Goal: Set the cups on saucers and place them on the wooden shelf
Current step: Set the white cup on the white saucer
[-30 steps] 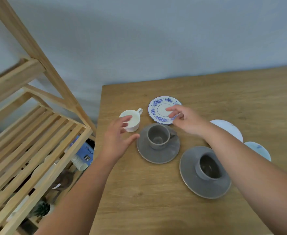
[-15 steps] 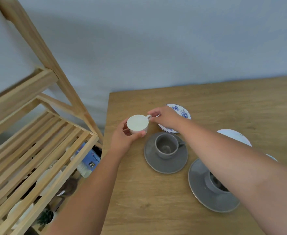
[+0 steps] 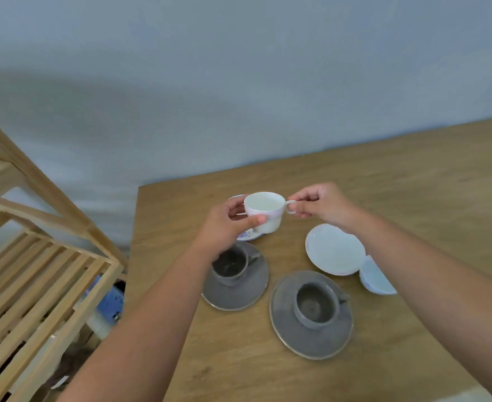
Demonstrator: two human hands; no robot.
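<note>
The white cup (image 3: 265,210) is upright in the air above the table (image 3: 413,184), held by both hands. The left hand (image 3: 224,227) wraps its body, thumb across the front; the right hand (image 3: 323,205) pinches the handle. Directly beneath the grip lies the blue-patterned saucer (image 3: 249,235), mostly hidden. Nearer the person than the grip, two grey cups (image 3: 229,265) sit on grey saucers (image 3: 311,338). The wooden shelf (image 3: 35,285) stands far left.

Shelf (image 3: 44,274) left of table (image 3: 413,181), two cups on saucers (image 3: 236,288) (image 3: 311,317) near front, held cup (image 3: 265,211) above rear saucer (image 3: 249,235)
</note>
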